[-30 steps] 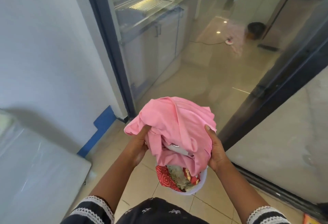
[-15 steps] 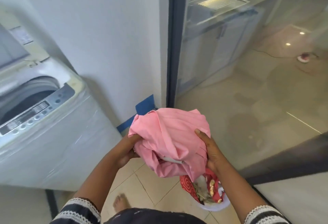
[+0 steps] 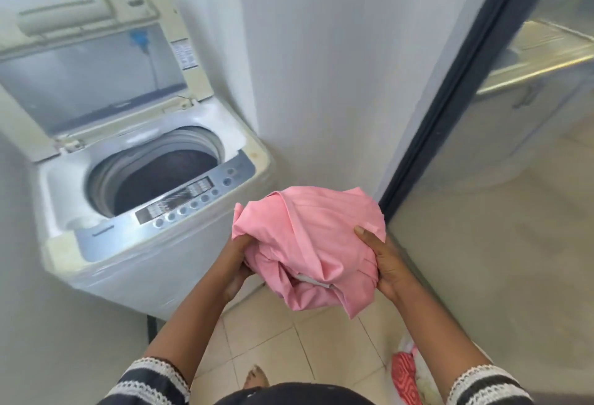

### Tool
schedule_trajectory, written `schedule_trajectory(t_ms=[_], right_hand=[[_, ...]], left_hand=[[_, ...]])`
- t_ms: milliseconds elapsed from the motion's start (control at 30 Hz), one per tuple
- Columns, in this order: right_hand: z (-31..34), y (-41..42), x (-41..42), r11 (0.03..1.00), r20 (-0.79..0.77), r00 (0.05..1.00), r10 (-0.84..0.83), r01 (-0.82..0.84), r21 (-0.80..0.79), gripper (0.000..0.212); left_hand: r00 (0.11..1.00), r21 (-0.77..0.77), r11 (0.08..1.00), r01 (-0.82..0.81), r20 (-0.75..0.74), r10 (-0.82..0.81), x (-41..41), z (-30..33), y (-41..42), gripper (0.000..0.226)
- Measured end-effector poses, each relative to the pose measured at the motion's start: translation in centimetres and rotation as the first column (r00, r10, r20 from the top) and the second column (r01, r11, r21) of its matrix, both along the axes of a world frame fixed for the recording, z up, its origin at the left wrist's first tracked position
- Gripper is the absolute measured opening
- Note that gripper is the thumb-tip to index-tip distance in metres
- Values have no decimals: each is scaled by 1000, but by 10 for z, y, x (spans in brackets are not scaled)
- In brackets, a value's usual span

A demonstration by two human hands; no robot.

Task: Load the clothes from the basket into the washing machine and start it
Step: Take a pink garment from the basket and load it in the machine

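both hands, left hand (image 3: 238, 263) and right hand (image 3: 387, 265), grip a bunched pink cloth garment (image 3: 308, 244) at four o'clock from the open white top-loading washing machine (image 3: 154, 199).

The scene was bright with soft daylight, shadows were weak, the washer (image 3: 138, 186) panel was smeared by motion blur, the glass door (image 3: 501, 179) showed hazy reflections with a glare strip at the top right, and straight lines bent near the edges.
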State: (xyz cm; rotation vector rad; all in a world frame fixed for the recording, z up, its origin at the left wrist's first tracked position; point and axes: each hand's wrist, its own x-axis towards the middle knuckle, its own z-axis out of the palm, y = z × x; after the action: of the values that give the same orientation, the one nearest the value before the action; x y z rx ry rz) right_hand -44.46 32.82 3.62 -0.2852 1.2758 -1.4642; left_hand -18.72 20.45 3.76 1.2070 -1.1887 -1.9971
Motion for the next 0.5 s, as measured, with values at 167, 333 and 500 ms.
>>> schedule_trajectory(t_ms=[167, 333, 500], right_hand=[[20, -85, 51, 991, -82, 990, 118, -123, -58, 106], [48, -159, 100, 957, -161, 955, 248, -267, -115, 114], [65, -239, 142, 877, -302, 871, 387, -449, -172, 93]], left_hand=[[990, -72, 989, -129, -73, 124, 60, 13, -60, 89], [926, -97, 933, -348, -189, 326, 112, 23, -100, 60], [806, -41, 837, -545, -298, 511, 155, 17, -143, 55]])
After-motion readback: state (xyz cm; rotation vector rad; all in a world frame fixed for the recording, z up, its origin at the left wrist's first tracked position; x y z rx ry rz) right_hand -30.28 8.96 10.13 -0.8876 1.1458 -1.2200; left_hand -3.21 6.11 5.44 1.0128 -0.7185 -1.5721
